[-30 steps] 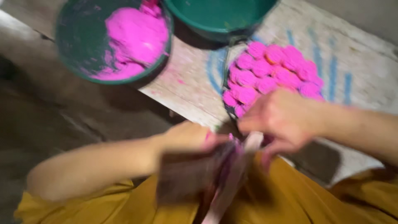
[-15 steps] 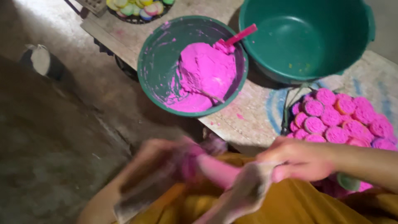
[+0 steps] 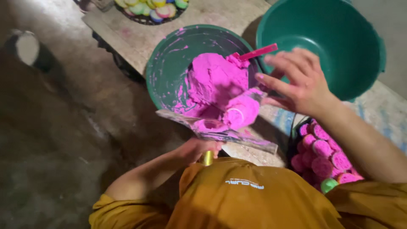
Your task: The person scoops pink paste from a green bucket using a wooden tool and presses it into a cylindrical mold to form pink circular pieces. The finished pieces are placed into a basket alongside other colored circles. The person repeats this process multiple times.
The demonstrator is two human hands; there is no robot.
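The left hand (image 3: 196, 149) gripped a brass-coloured handle (image 3: 207, 158) under a flat, pink-smeared board (image 3: 220, 133), which carried a pink moulded lump (image 3: 241, 111). The right hand (image 3: 299, 78) hovered just above it, fingers spread wide, holding nothing. Behind stood a green bowl (image 3: 169, 72) of pink powder (image 3: 216, 78) on the tabletop (image 3: 140, 34), beside an empty green basin (image 3: 326, 42). Pink cakes (image 3: 324, 152) lay at the right.
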